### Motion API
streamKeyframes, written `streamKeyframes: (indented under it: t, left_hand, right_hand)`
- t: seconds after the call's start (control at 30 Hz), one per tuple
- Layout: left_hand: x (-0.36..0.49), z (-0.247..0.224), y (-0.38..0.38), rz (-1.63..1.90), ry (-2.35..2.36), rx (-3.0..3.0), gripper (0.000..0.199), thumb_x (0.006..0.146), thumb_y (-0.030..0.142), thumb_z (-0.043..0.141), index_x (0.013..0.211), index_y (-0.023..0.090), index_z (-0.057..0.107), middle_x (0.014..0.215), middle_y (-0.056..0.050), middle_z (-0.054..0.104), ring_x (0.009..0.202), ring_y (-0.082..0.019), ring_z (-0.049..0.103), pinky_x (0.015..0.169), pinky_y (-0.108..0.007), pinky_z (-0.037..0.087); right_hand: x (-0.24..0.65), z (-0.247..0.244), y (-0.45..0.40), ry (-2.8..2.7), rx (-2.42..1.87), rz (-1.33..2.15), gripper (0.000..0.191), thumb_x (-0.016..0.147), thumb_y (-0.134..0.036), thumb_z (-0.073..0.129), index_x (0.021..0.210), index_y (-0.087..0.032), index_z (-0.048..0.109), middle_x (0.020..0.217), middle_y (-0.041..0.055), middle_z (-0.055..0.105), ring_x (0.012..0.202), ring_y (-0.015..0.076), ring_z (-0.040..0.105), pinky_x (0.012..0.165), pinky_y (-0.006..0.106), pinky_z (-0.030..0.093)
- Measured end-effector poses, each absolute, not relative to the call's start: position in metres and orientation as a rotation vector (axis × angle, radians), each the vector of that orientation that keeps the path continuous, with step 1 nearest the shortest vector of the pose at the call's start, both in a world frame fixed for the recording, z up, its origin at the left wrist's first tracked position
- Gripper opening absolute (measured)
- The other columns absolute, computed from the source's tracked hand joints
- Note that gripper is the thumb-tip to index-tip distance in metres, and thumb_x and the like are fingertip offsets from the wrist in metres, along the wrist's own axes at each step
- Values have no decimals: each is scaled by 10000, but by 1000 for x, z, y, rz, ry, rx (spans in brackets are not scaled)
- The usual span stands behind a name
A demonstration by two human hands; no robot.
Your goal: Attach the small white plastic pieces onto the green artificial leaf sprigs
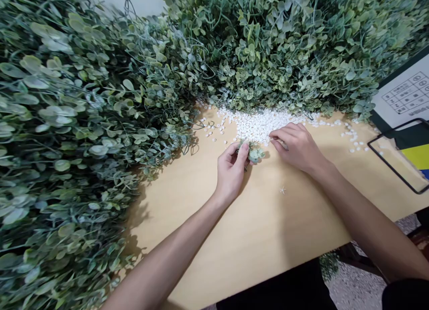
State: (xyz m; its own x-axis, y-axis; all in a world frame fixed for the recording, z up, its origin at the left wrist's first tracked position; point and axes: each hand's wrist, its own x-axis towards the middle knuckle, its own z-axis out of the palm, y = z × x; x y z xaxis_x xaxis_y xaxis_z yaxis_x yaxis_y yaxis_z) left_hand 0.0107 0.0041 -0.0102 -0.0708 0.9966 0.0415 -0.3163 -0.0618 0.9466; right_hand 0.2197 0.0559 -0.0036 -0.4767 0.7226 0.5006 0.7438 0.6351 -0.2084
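Note:
My left hand is closed around a small sprig of artificial leaves, thumb pressed on top and the pale green leaves poking out to the right. To its right, my right hand has thumb and fingertips pinched together at the front edge of a heap of small white plastic pieces. What sits between those fingertips, if anything, is too small to make out. A tiny white star-shaped piece lies on the wooden table below my right hand.
Dense piles of artificial greenery line the left side and back of the table. At the right stand a dark-edged box with a printed label and a black wire frame. Loose white pieces are scattered near them.

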Motion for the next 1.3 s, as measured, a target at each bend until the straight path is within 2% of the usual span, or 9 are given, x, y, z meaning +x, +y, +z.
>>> streamKeyframes:
  t: [0.17,0.23,0.37,0.47,0.57,0.73,0.93,1.3]
  left_hand:
    - [10,-9,3,1418,1009,994,335,893,510,799,868,180,744,746,-8,663,666,-112,596,639,-241,493]
    - [10,-8,2,1407,1048,1034,332,885,505,808,855,180,749,743,-12,673,665,-115,587,642,-247,482]
    - [9,-7,1,1360,1115,1135,336,904,489,793,805,176,718,705,-7,638,654,-118,549,640,-257,446]
    - [8,-7,0,1331,1133,1187,361,937,503,750,791,181,681,684,2,589,643,-120,510,627,-264,416]
    - [7,-5,-1,1302,1152,1228,383,962,510,715,775,183,647,680,4,568,640,-122,492,619,-271,397]
    - [9,0,-4,1285,1188,1282,405,960,526,708,753,189,619,667,3,559,634,-131,488,620,-289,380]
    - [10,0,-5,1345,1239,1253,396,892,538,781,759,186,658,668,12,561,626,-125,466,615,-284,383]
    - [10,-4,-5,1382,1253,1213,364,914,498,774,767,189,649,639,15,588,596,-118,493,591,-275,389]
  right_hand:
    - [218,-4,56,-2219,-1108,59,202,1017,-123,543,1036,-203,727,1007,81,805,987,280,693,944,441,491]
    - [216,-1,56,-2121,-1081,147,184,1001,-124,560,1014,-205,725,977,76,791,935,260,696,921,427,514]
    - [209,9,53,-1754,-1041,581,35,936,-220,711,968,-216,724,927,42,757,822,198,698,813,359,562]
    - [205,17,50,-1453,-976,1072,224,833,-326,857,957,-212,710,906,23,738,823,186,731,800,337,607]
    - [202,21,47,-1307,-912,1350,356,747,-366,940,960,-204,705,881,6,730,762,169,742,764,320,629]
    - [198,16,46,-1276,-876,1468,376,720,-345,970,961,-200,721,893,-2,737,674,124,706,687,267,598]
    - [196,13,43,-1295,-839,1535,297,747,-302,957,901,-195,726,858,-1,759,697,147,756,738,279,621]
    - [194,13,40,-1275,-884,1538,287,717,-284,976,851,-177,746,830,10,776,764,187,794,798,328,679]
